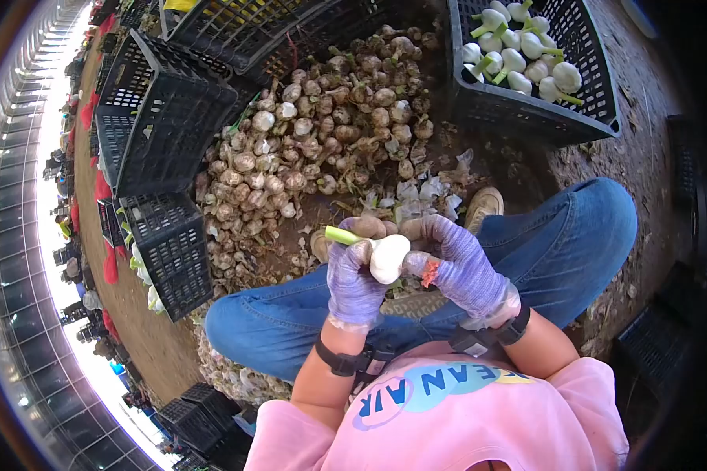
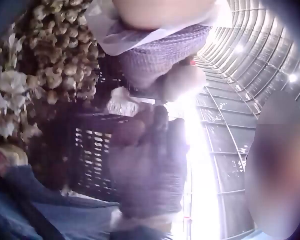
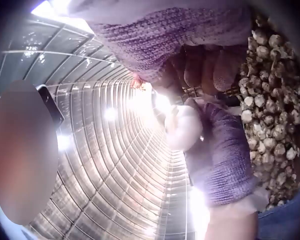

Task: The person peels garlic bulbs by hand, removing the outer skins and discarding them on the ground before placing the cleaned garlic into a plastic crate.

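Observation:
A white garlic bulb (image 1: pixel 389 259) with a cut green stem (image 1: pixel 342 235) is held up over the person's lap. The gloved left hand (image 1: pixel 355 281) grips it, fingers behind and thumb near the neck, the stem poking out to the left. The gloved right hand (image 1: pixel 465 263) is at the bulb's right side, its thumb and bent fingers right at the skin; I cannot tell whether they pinch it. In the right wrist view the bulb (image 3: pixel 184 131) sits in the left hand (image 3: pixel 222 155), below the right hand's curled fingers (image 3: pixel 192 70). Both gloves are purple knit, with brownish fingertips.
A heap of dirty garlic bulbs (image 1: pixel 322 133) lies on the ground ahead, with loose white skins (image 1: pixel 424 196) nearer. At the upper right a black crate (image 1: pixel 526 110) holds cleaned bulbs (image 1: pixel 518 55). More black crates (image 1: pixel 169 125) stand at left. The crossed legs (image 1: pixel 581 235) frame the lap.

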{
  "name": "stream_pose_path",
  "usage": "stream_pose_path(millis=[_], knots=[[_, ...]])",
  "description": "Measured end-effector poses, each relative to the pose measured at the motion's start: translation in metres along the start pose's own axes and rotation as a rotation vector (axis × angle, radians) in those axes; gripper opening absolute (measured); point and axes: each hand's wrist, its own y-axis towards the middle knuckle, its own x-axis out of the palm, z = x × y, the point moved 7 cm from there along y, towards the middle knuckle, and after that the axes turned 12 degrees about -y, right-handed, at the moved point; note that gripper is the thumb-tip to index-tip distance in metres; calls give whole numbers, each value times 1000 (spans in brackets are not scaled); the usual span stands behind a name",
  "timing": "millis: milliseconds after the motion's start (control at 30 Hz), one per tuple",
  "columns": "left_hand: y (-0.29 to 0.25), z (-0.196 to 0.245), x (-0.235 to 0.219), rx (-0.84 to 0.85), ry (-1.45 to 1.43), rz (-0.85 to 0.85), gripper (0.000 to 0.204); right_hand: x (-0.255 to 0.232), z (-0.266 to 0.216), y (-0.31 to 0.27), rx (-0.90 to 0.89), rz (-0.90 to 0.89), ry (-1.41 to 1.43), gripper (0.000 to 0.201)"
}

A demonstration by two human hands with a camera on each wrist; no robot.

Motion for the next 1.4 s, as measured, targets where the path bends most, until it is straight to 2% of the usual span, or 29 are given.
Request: stream_pose_path(millis=[100, 200, 267, 333, 367, 433, 467, 500, 533, 567, 600, 633, 667, 733, 767, 833, 867, 900, 967, 1000, 1067, 1167, 1233, 1300, 1400], knots=[[-2, -8, -4, 8, 78, 89, 31, -5, 18, 6, 84, -29, 33, 32], [-1, -20, -15, 8, 16, 157, 30, -11, 35, 9, 126, 30, 88, 30], [3, -24, -27, -2, -10, 203, 29, -8, 51, 10, 272, -47, 189, 27], [8, -27, -41, -33, 37, 331, 28, -4, 61, 12, 237, -40, 249, 25], [16, -27, -42, -42, 38, 338, 28, -1, 62, 12, 193, -34, 305, 23], [50, -12, -26, 62, 175, 253, 31, 7, 59, 11, 168, -100, 169, 20], [65, -9, -39, 34, 324, 350, 34, 4, 56, 14, 140, -79, 150, 19], [80, -11, -47, -30, 408, 365, 35, 0, 52, 20, 107, -58, 130, 19], [99, -17, -57, -123, 657, 320, 36, -5, 52, 25, 113, -54, 133, 19], [117, -27, -73, -220, 903, 269, 38, -21, 59, 27, 205, 88, 166, 18], [137, -49, -99, -248, 964, 200, 42, -35, 66, 26, 300, 231, 198, 18], [155, -73, -123, -275, 1020, 125, 48, -40, 66, 28, 308, 241, 199, 18], [171, -88, -136, -290, 1016, 122, 48, -48, 66, 28, 335, 307, 132, 19], [192, -113, -136, -269, 1789, -188, 59, -59, 72, 26, 361, 399, 59, 21], [198, -121, -135, -275, 1784, -195, 59, -62, 75, 28, 365, 406, 58, 21], [202, -130, -136, -471, 1924, -114, 57, -66, 73, 30, 294, 403, 53, 18], [202, -132, -141, -551, 1924, -110, 56, -66, 73, 29, 297, 406, 56, 18], [200, -133, -147, -551, 1926, -111, 56, -64, 75, 29, 319, 389, 74, 17], [201, -130, -156, -372, 1847, -118, 58, -60, 76, 31, 328, 368, 91, 16], [200, -128, -157, -362, 1851, -119, 58, -58, 74, 32, 288, 383, 129, 16], [192, -128, -165, -453, 1823, -115, 59, -52, 71, 30, 239, 393, 165, 16], [176, -125, -149, -311, 1797, -150, 57, -50, 62, 27, 204, 421, 106, 16], [184, -136, -160, -258, 1766, -119, 62, -47, 56, 21, 226, 410, 111, 16], [186, -151, -180, -570, 1766, -79, 68, -50, 63, 21, 214, 410, 53, 17], [188, -155, -178, -485, 1766, -100, 69, -56, 82, 24, 248, 420, 169, 20]])
